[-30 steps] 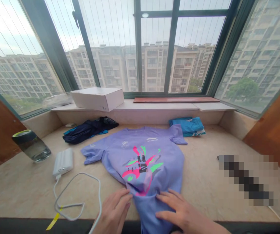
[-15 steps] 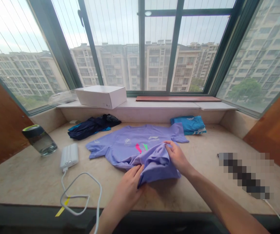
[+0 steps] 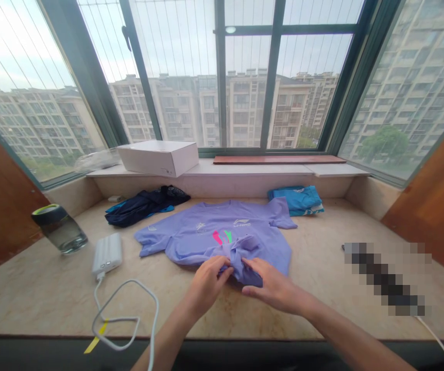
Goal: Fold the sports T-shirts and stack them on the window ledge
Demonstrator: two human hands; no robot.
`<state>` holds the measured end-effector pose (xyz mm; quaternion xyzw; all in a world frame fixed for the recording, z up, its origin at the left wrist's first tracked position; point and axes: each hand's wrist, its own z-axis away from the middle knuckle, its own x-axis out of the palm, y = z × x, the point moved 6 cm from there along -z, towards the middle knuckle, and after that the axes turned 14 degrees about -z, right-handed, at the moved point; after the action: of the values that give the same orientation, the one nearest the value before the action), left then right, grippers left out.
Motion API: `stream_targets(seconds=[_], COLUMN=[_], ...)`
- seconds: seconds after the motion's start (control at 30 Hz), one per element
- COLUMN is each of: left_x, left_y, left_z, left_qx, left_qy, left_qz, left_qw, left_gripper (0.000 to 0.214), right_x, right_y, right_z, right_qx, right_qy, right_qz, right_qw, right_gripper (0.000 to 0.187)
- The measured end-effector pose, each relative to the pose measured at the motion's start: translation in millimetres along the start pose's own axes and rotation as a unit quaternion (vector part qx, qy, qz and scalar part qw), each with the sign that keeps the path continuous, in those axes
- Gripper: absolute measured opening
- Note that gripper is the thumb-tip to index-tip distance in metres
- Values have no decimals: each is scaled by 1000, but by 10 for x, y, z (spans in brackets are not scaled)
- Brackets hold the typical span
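Shirt (image 3: 224,219) lies at your 12 o'clock. Left hand (image 3: 207,284): fingers curled on it, pinch unclear; right hand (image 3: 274,286): thumb spread.

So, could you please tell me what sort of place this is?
Probably a bay-window nook in a home: a window frame wraps around a stone-like ledge, apartment-style buildings stand outside, and a purple T-shirt lies on the ledge.

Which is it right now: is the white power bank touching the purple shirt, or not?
Apart. The head view shows a strip of counter between the white power bank and the nearest sleeve of the purple shirt.
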<state>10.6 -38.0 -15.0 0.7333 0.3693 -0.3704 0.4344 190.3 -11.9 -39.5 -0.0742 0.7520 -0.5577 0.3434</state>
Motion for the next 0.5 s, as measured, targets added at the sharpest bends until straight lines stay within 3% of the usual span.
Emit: stream_targets(seconds=[0.03,0.17,0.37,0.43,0.5], left_x=[-14,-8,145,219,251], left_y=[99,317,167,142,147], left_z=[-4,58,150,117,56], left_qx=[5,50,65,57,50], left_qy=[5,-7,-63,-59,-34], left_qz=[30,78,37,22,13], left_qw=[1000,996,995,996,998], left_gripper=[14,34,95,95,72], right_x=[38,15,-377,-406,-354], right_y=[-44,-129,61,65,7], right_z=[-14,-109,-119,-90,-63], right_qx=[-10,-42,-11,8,12], right_qy=[1,35,168,161,107], right_qz=[-3,-63,-148,-161,-176], right_qw=[1000,997,975,974,979], right_gripper=[67,31,58,61,61])
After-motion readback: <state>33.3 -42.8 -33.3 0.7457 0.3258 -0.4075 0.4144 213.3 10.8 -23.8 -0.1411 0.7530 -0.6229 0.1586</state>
